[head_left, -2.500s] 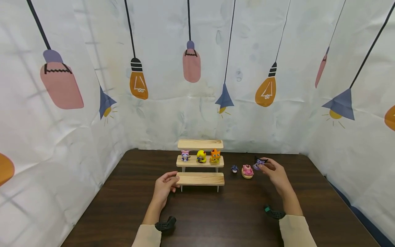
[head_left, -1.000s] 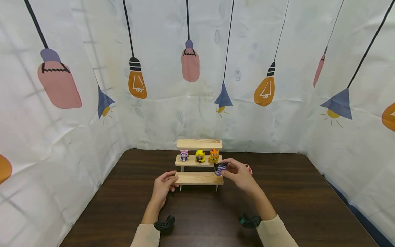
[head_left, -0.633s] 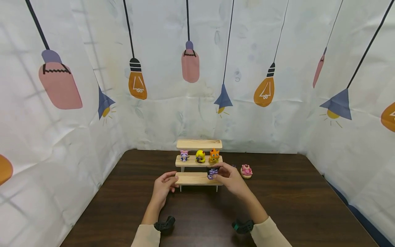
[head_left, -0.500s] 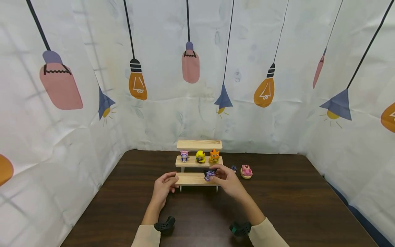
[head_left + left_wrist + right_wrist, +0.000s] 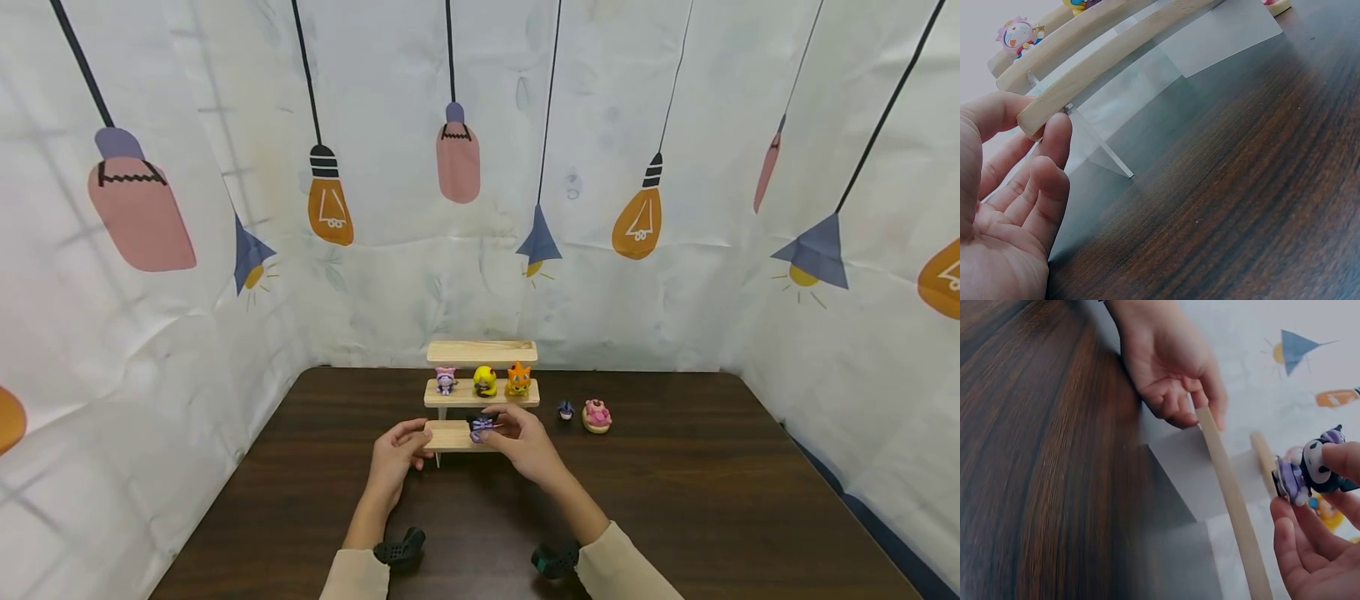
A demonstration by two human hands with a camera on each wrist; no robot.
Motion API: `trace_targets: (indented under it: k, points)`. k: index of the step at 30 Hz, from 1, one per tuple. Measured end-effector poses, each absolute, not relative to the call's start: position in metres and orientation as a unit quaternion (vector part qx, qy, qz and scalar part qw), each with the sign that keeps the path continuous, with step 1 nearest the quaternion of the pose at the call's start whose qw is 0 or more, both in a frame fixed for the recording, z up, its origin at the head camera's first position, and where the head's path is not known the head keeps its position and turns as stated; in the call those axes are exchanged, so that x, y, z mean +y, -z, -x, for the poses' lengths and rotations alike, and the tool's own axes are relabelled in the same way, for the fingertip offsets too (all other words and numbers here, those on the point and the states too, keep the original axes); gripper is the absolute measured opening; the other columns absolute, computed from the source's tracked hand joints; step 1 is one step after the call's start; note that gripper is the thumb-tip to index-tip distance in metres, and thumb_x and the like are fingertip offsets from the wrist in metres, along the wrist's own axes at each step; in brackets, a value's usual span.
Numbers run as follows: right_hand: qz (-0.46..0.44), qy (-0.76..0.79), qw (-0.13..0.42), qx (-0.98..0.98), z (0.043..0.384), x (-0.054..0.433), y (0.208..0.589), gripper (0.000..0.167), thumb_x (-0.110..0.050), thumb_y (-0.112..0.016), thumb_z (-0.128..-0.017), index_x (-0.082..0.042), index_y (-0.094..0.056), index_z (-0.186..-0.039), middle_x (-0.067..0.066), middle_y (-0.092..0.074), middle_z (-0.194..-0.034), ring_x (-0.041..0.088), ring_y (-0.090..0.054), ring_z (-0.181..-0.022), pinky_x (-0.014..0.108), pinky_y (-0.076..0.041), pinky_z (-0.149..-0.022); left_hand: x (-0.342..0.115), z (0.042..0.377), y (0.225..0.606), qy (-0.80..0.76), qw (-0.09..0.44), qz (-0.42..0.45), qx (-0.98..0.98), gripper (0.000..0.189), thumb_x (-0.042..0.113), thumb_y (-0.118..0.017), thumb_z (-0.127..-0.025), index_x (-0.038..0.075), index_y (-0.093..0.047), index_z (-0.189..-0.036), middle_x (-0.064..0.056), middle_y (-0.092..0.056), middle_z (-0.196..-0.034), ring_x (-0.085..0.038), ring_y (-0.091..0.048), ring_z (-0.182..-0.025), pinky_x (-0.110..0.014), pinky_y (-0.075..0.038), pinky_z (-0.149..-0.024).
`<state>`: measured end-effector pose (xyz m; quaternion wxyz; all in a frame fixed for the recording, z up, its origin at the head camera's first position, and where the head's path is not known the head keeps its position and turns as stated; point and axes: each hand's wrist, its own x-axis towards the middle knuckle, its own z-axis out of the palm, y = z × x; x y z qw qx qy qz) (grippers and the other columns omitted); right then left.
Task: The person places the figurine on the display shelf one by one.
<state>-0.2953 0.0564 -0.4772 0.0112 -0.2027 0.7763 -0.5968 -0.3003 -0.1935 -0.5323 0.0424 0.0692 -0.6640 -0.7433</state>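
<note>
A three-tier wooden display stand [image 5: 448, 436] with clear supports stands on the dark table. My left hand [image 5: 395, 454] pinches the left end of its lowest step between thumb and fingers, as the left wrist view [image 5: 1013, 181] shows closely. Between the thumb and fingers of my right hand [image 5: 531, 448] is a small black and purple figurine [image 5: 1300, 472], close over the middle of that lowest step. On the middle step sit a pink and purple figurine [image 5: 446, 381], a yellow one [image 5: 485, 382] and an orange one [image 5: 518, 379].
Right of the stand, a small dark blue figurine [image 5: 566, 410] and a pink figurine on a cream base [image 5: 597, 416] rest on the brown wood-grain table [image 5: 712, 483]. A white curtain [image 5: 405, 292] printed with hanging lamps surrounds the table's back and sides.
My right hand has carried the black and purple figurine leftward from beside the pink figurine to over the lowest step. The left hand keeps its grip on the step's end.
</note>
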Motion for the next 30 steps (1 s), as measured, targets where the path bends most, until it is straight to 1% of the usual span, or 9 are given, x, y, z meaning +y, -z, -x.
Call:
trace_targets:
  k: [3,7,16,25,30]
  points:
    - [0.206,0.595,0.01,0.777,0.297,0.048,0.478,0.038,-0.025,-0.076,-0.093,-0.014,-0.066,-0.128,0.014,-0.07,-0.118,0.022,-0.069,-0.101,0.03,-0.058,-0.083,-0.194,0.3,0.533,0.744,0.044,-0.069,-0.663,0.034,0.011,-0.071,-0.096,-0.001,-0.065,-0.127,0.001,-0.075,-0.087,-0.014,-0.069,-0.066,-0.022,-0.049,-0.053]
    - [0.208,0.59,0.009,0.78,0.3,0.039,0.48,0.041,-0.026,-0.077,-0.093,-0.01,-0.066,-0.129,0.015,-0.07,-0.119,0.024,-0.07,-0.102,0.034,-0.06,-0.084,-0.194,0.299,0.533,0.745,0.044,-0.067,-0.663,0.033,0.011,-0.071,-0.096,-0.001,-0.065,-0.126,0.001,-0.075,-0.088,-0.015,-0.07,-0.066,-0.022,-0.049,-0.053]
    - [0.2,0.581,0.005,0.789,0.304,0.026,0.478,0.036,-0.027,-0.076,-0.093,-0.015,-0.068,-0.125,0.014,-0.07,-0.121,0.024,-0.071,-0.103,0.036,-0.059,-0.085,-0.194,0.3,0.532,0.749,0.037,-0.071,-0.658,0.033,0.01,-0.07,-0.097,-0.001,-0.065,-0.127,0.001,-0.074,-0.086,-0.014,-0.069,-0.066,-0.023,-0.049,-0.053]
    - [0.199,0.566,-0.008,0.8,0.305,0.017,0.479,0.036,-0.025,-0.075,-0.094,-0.011,-0.067,-0.126,0.016,-0.068,-0.123,0.03,-0.071,-0.106,0.045,-0.059,-0.09,-0.194,0.3,0.534,0.746,0.046,-0.066,-0.661,0.032,0.01,-0.07,-0.096,-0.001,-0.066,-0.126,0.0,-0.074,-0.085,-0.014,-0.069,-0.065,-0.022,-0.048,-0.053]
    - [0.197,0.557,-0.016,0.807,0.305,0.012,0.478,0.037,-0.026,-0.075,-0.094,-0.011,-0.067,-0.127,0.013,-0.07,-0.12,0.026,-0.071,-0.102,0.042,-0.06,-0.088,-0.194,0.3,0.534,0.747,0.045,-0.063,-0.66,0.032,0.01,-0.07,-0.096,-0.001,-0.065,-0.126,0.001,-0.074,-0.085,-0.014,-0.069,-0.065,-0.022,-0.048,-0.053]
